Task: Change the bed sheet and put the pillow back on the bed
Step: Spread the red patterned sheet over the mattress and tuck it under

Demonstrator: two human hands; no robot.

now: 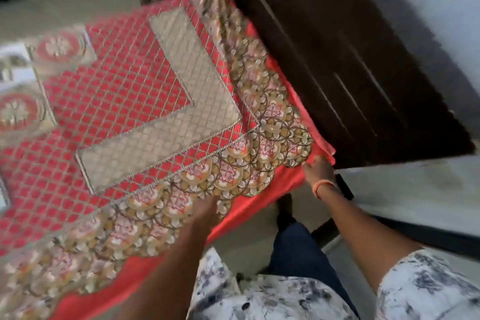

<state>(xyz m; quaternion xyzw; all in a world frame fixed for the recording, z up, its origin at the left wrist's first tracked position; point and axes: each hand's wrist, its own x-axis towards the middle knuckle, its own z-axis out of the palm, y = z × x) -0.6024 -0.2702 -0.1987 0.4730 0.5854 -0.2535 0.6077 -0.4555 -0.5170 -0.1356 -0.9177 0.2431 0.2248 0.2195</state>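
Observation:
A red bed sheet (109,101) with a gold lattice, a beige band and a floral medallion border covers the bed. My right hand (318,170) grips the sheet's corner at the bed's near right corner, beside the headboard. My left hand (207,212) lies on the floral border along the near edge; blur hides its fingers. Two matching red-and-beige pillows (61,47) lie at the far left of the bed.
A dark wooden headboard (337,60) rises along the bed's right side. A pale ledge (415,189) stands to the right of my right arm. Grey floor (246,239) shows between the bed and my legs. A white wall is at top right.

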